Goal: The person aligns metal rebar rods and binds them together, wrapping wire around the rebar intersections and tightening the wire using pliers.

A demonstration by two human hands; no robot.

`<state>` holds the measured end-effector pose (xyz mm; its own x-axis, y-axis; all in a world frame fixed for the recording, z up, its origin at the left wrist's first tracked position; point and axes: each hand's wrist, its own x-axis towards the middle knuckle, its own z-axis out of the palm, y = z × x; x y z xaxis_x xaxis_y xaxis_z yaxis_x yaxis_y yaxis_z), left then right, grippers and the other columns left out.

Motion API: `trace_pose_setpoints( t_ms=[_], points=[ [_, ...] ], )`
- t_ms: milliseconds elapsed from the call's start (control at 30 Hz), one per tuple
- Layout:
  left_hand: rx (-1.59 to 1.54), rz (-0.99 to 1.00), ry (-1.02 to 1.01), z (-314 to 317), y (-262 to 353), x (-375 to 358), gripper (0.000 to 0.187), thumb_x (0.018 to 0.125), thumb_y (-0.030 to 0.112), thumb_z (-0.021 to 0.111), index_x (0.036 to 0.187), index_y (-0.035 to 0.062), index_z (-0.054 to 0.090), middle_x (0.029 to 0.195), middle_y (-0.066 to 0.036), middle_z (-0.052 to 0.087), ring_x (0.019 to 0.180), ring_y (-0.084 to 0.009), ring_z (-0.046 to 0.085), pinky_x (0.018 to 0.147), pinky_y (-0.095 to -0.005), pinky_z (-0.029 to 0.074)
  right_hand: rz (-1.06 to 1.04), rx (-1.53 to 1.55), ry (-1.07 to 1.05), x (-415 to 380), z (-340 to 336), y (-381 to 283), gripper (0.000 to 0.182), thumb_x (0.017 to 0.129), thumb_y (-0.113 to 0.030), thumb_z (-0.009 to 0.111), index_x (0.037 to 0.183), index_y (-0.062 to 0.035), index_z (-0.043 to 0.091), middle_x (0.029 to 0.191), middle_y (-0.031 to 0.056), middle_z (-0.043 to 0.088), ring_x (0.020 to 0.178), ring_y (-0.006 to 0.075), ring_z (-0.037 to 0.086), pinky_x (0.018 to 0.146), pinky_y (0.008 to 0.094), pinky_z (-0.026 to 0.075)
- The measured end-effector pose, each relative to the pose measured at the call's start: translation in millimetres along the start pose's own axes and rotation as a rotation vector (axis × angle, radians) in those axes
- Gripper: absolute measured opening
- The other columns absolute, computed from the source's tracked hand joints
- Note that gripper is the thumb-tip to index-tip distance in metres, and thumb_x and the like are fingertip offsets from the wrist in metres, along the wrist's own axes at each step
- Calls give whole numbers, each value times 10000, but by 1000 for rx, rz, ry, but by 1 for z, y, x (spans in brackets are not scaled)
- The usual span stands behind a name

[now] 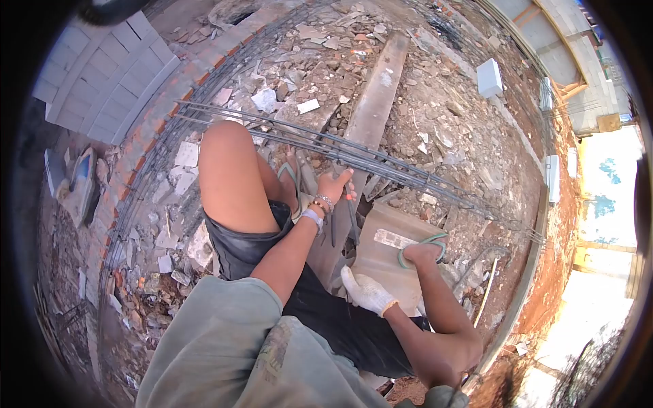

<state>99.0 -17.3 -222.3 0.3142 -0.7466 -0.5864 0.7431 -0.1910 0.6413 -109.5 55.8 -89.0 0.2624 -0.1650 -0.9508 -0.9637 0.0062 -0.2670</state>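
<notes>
My left hand (335, 186), bare with bracelets at the wrist, grips what looks like a pair of pincers (333, 228). Their dark handles point back toward me, spread apart, with an orange patch near the fingers. The hand is at a bundle of long steel reinforcing bars (401, 171), which crosses in front of my raised left knee. The tool's head is partly hidden. In a white knitted glove, my right hand (367, 291) hangs near my right thigh, apart from the bars. Its fingers seem loosely stretched out, and I see nothing held.
A long plank (381, 88) runs away under the bars across broken rubble (435, 122). A bent tan sheet (381, 234) lies under my right sandaled foot. Stacked grey blocks (109, 75) stand at upper left beside a brick edge (143, 160). A white block (489, 78) sits at upper right.
</notes>
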Motion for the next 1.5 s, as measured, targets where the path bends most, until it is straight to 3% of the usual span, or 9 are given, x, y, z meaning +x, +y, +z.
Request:
trace_pose_setpoints(
  t_ms=[167,333,467,600,733,967,1233,1367,1500],
  points=[
    [-85,22,-41,0,-7,6,256,885,240,682,844,19,559,662,-79,592,514,-230,621,488,-396,553,-429,469,503,88,-69,56,510,1001,-437,460,1252,-5,565,1108,201,661,1023,326,643,971,416,445],
    [-99,32,-82,-3,-12,9,240,886,239,682,862,36,557,661,-68,582,519,-225,615,488,-395,546,-365,1218,-335,89,-73,-32,432,956,-341,589,1246,-22,566,1120,152,661,967,310,654,956,454,488],
    [38,5,-117,-9,-2,5,266,886,289,682,872,50,565,673,-64,592,522,-216,620,483,-388,540,-395,1419,-636,111,-50,-43,233,919,-245,631,1028,-42,590,813,59,602,685,200,592,686,388,520],
    [-13,-95,-125,-15,-10,13,386,876,411,670,928,35,604,717,-75,628,583,-202,651,531,-355,555,-325,1170,-218,120,-40,-45,123,840,-153,658,840,-75,563,642,27,500,544,158,486,520,328,418],
    [45,-188,-35,-5,-2,0,514,865,506,643,1013,15,629,821,-92,679,693,-170,665,619,-322,532,-244,109,826,116,-41,-49,342,759,-282,681,921,4,586,821,227,666,790,390,659,712,455,513],
    [585,-155,297,22,-14,5,557,811,556,683,811,-1,671,687,-102,666,618,-162,643,623,-335,491,-46,136,931,103,-29,-71,503,756,-268,720,1106,40,531,1001,285,665,983,432,647,838,487,514],
    [-119,-209,-89,5,-14,1,368,891,347,687,693,99,501,572,-7,474,489,-175,511,519,-382,489,-327,-54,747,100,-41,-46,768,719,-393,791,1220,91,468,1057,273,649,991,390,657,864,461,510],
    [-288,-236,-306,-1,-20,11,348,921,321,647,705,145,438,571,28,410,511,-158,483,559,-367,496,-421,917,-126,89,-80,-33,497,795,-251,780,1117,68,575,1024,196,664,875,267,686,749,407,580],
    [-296,-208,-246,4,-20,14,342,922,320,642,707,148,438,577,25,405,508,-155,478,531,-377,488,-379,1127,-279,93,-85,-29,377,832,-120,735,1125,52,572,996,169,659,879,286,688,771,444,606]
  ],
)
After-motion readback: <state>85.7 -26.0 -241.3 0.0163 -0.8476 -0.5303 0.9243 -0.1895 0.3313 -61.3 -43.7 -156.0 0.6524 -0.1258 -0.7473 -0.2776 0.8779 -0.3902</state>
